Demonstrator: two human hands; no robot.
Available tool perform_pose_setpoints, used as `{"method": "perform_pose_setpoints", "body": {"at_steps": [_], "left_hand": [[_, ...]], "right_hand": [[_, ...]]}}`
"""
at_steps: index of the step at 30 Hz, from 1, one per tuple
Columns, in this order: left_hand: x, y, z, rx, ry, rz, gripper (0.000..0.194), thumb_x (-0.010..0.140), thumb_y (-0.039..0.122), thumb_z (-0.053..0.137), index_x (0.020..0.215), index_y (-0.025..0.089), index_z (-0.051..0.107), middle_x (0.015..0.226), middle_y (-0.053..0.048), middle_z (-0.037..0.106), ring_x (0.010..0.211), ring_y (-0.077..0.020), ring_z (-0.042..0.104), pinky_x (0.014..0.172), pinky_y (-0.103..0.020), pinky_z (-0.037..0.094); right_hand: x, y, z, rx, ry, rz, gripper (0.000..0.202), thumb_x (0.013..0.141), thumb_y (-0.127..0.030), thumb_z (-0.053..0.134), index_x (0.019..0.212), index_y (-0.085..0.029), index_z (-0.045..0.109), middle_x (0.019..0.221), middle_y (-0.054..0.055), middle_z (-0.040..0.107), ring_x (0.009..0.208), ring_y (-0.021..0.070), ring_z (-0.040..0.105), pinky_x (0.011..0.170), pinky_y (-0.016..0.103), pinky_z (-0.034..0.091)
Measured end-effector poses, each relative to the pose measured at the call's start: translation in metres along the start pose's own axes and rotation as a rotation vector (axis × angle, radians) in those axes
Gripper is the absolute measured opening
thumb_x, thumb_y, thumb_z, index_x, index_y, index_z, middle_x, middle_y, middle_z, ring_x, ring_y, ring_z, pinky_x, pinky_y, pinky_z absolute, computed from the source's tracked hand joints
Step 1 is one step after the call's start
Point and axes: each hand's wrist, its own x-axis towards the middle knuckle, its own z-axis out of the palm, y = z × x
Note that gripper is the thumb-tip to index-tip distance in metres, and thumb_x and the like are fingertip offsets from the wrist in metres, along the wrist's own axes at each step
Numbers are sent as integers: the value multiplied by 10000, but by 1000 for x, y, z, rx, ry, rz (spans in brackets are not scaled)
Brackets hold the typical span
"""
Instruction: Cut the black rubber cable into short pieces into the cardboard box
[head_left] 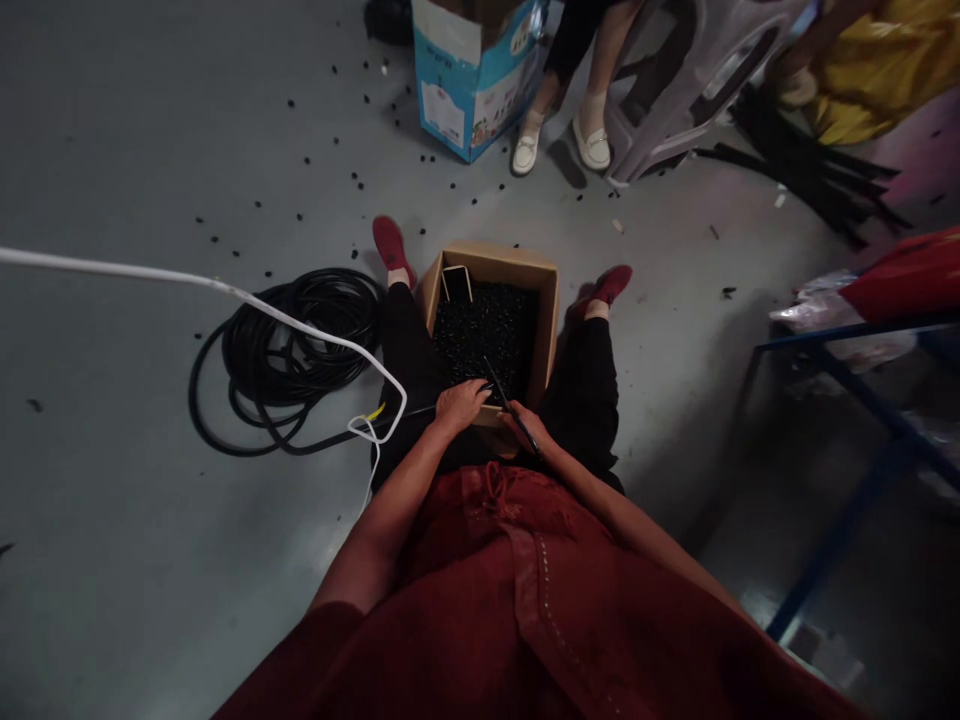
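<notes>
My left hand (460,402) is closed on the end of a black hose (409,414), which runs back to a large coil (300,335) on the floor at the left. Closed in my right hand (527,428) is a long, thin, dark tool (496,378), its tip pointing up and left over the box; its exact kind is unclear. Both hands are at the near rim of an open cardboard box (553,300) between my legs. Many small black pieces (487,325) fill its bottom, and a small dark rectangular object with a pale edge (457,284) leans at its far left corner.
A white cable (300,322) crosses at the left, above the coil. Small black bits are scattered over the floor. Ahead are a blue-and-white carton (450,90), a seated person's feet, a plastic chair (667,110) and black strips (810,165). A blue metal frame (847,540) stands right.
</notes>
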Motion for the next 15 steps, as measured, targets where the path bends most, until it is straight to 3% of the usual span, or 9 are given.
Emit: {"method": "perform_pose_setpoints", "body": {"at_steps": [8,15], "left_hand": [[-1,3,-2,99,-24,-104,367,1005,402,459,1316,246,578,1182,-78,742,1094,-241,696,896,-337,515],[0,2,1,115,-25,-100,314,1002,333,471,1274,235,595,1257,-81,711,1147,-225,673,918,-328,507]], "right_hand": [[3,-5,-2,-21,-10,8,149,917,-330,532,913,-204,610,866,56,695,817,215,630,763,274,434],[6,4,-3,94,21,-16,186,891,-398,541,857,-224,600,785,36,674,797,220,641,727,286,471]]}}
